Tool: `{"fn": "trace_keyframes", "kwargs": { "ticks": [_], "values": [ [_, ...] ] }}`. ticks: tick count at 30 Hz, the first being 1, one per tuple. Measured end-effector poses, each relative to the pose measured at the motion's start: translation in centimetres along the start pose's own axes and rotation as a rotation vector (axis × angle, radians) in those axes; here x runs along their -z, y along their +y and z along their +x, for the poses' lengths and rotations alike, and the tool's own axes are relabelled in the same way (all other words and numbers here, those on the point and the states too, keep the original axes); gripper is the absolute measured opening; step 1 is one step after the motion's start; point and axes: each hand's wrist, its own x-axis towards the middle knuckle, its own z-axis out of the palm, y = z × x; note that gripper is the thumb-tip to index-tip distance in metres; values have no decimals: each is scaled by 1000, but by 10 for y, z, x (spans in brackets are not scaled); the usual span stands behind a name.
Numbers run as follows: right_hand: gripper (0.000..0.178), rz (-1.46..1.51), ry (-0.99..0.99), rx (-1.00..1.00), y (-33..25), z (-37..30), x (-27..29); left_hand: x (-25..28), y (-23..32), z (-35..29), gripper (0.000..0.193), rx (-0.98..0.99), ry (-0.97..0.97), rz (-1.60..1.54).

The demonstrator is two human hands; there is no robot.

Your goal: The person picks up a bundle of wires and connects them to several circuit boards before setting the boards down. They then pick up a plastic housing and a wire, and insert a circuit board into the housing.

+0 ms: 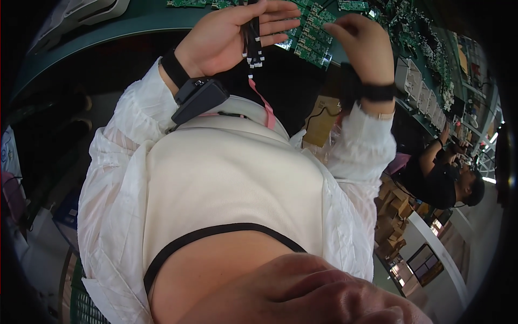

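Note:
My left hand [221, 40] is palm up with its fingers stretched out. A bundle of thin black cables [251, 35] with small white connectors lies across it, held under the thumb. A pink strip [263, 102] hangs just below the connectors, against my clothing. To the right, my right hand [367, 40] is bent over the edge of green circuit boards [313, 40], fingers curled in and thumb toward the boards. Whatever is between those fingertips, if anything, cannot be made out.
More circuit boards [186, 2] lie along the far side of the green bench [154, 16]. White trays [413, 81] line the bench at right, beside a heap of wired parts [431, 48]. A co-worker [437, 173] sits farther right, near cardboard boxes [394, 210].

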Motion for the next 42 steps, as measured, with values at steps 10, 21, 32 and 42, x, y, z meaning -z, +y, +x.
{"fn": "trace_keyframes", "kwargs": {
  "ticks": [10,21,32,42],
  "values": [
    [20,722,171,283,-70,-46,-59,-10,-6,-6,44,-19,-31,79],
    [16,239,262,336,-54,-59,-43,-8,-18,-13,27,-426,52,1194],
    [10,80,429,-4,48,-57,-37,-17,23,-18,33,119,102,1174],
    [11,420,331,165,30,-12,-52,6,-7,22,38,128,-311,-297]
  ]
}}
